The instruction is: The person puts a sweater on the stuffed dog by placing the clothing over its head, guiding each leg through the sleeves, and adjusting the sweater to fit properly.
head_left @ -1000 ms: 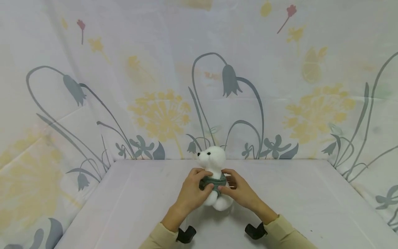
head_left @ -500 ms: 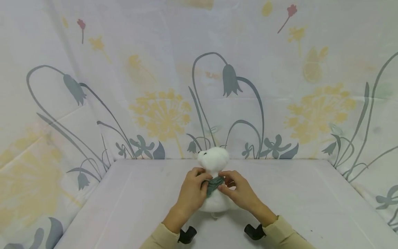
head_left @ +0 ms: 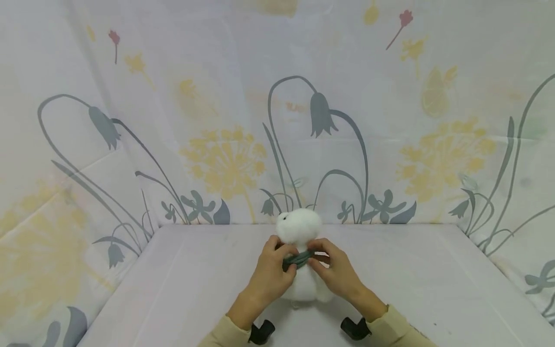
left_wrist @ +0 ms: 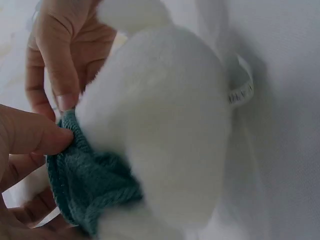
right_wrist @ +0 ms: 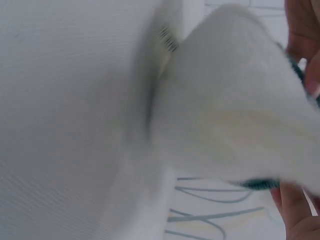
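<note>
A white plush toy (head_left: pixel 300 226) sits upright on the table between both hands, its back mostly turned to the head camera. Around its upper body, below the head, a green knitted garment (head_left: pixel 298 260) lies bunched into a band. My left hand (head_left: pixel 270 270) pinches the knit's left side; in the left wrist view its thumb presses on the garment's folded edge (left_wrist: pixel 70 150). On the other side, my right hand (head_left: pixel 336 270) pinches the knit between thumb and fingers. The toy's front is hidden, and its body blocks much of the right wrist view.
A white table (head_left: pixel 195 274) lies under the toy, with a flower-printed cloth (head_left: pixel 225 159) hanging behind and at the sides. Black devices (head_left: pixel 355 328) sit at both wrists by the beige sleeves. A small printed label (left_wrist: pixel 242 91) sticks out from the toy's lower body.
The toy has turned so that its back faces the head camera; its legs were visible before. The green knit has gone from covering the torso to a narrow bunched band below the head.
</note>
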{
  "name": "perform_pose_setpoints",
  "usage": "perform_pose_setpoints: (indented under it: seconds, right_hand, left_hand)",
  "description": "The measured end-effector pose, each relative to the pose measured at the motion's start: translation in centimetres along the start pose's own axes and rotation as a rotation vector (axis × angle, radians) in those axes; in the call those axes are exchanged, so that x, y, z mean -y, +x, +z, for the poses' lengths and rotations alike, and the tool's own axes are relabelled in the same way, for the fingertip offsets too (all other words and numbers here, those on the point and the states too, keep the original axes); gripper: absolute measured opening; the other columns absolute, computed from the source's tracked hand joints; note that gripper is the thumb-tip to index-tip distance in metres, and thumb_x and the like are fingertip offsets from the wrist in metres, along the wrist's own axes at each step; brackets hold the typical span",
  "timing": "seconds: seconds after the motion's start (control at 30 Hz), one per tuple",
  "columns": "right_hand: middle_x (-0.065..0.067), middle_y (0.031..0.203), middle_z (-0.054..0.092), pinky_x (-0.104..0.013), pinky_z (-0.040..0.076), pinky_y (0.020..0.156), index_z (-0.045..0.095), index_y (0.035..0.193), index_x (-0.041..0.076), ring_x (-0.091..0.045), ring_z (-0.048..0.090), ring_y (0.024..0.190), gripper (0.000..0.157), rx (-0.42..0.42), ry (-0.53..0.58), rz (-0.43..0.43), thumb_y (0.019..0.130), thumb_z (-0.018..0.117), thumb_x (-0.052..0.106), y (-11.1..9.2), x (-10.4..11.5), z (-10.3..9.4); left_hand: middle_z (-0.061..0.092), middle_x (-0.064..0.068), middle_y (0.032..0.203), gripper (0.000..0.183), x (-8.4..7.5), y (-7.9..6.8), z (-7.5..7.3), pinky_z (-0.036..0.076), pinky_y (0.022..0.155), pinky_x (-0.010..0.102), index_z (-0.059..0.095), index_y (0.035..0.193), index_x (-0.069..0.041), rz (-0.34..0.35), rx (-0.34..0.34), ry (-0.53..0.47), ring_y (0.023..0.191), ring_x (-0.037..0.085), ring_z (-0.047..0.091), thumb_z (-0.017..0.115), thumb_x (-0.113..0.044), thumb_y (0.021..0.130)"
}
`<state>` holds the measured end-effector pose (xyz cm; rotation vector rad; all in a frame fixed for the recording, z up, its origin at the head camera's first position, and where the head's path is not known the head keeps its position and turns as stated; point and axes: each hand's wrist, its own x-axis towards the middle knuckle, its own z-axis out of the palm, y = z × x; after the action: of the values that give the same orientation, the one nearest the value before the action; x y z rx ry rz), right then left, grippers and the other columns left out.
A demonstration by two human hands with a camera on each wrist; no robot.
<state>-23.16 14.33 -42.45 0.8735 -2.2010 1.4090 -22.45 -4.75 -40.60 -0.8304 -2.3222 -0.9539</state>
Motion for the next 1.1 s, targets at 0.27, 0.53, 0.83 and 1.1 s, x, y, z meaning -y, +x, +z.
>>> perform_pose_setpoints:
  seconds: [0.27,0.53,0.83,1.1]
  right_hand:
    - [-0.005,0.102,0.062,-0.029,0.055,0.073,0.061,0.101,0.004,-0.02,0.062,0.092,0.032,0.017,-0.149,-0.216,0.077,0.07,-0.015,0.3,-0.6,-0.6]
    - [0.002,0.097,0.063,-0.028,0.051,0.072,0.064,0.098,0.008,-0.012,0.059,0.089,0.025,-0.004,-0.29,-0.195,0.081,0.069,-0.009,0.2,-1.8,-0.6]
    - [0.006,0.095,0.061,-0.029,0.05,0.078,0.063,0.094,0.011,-0.01,0.059,0.091,0.027,0.061,-0.328,-0.205,0.079,0.069,-0.011,0.0,-2.4,-0.6]
    - [0.007,0.093,0.06,-0.028,0.049,0.077,0.062,0.09,0.014,-0.01,0.056,0.09,0.025,0.046,-0.353,-0.239,0.079,0.073,-0.006,0.0,-2.6,-0.3]
  left_hand:
    - [0.051,0.005,0.1,0.022,1.0,0.0,0.2,0.051,0.078,0.032,0.067,0.09,-0.011,-0.03,0.03,0.02,0.092,0.019,0.055,0.075,0.004,0.075]
    - [0.059,-0.001,0.088,0.018,1.8,-0.4,1.0,0.048,0.067,0.031,0.07,0.085,-0.012,0.222,-0.123,0.282,0.08,0.017,0.058,0.079,-0.001,0.073]
    - [0.057,0.0,0.084,0.015,1.7,-0.5,1.1,0.047,0.067,0.027,0.07,0.08,-0.009,0.285,-0.114,0.305,0.075,0.015,0.056,0.079,0.0,0.073]
    - [0.056,0.0,0.078,0.015,1.6,-0.3,1.1,0.046,0.062,0.028,0.063,0.073,-0.009,0.322,-0.085,0.412,0.072,0.016,0.055,0.069,0.003,0.079]
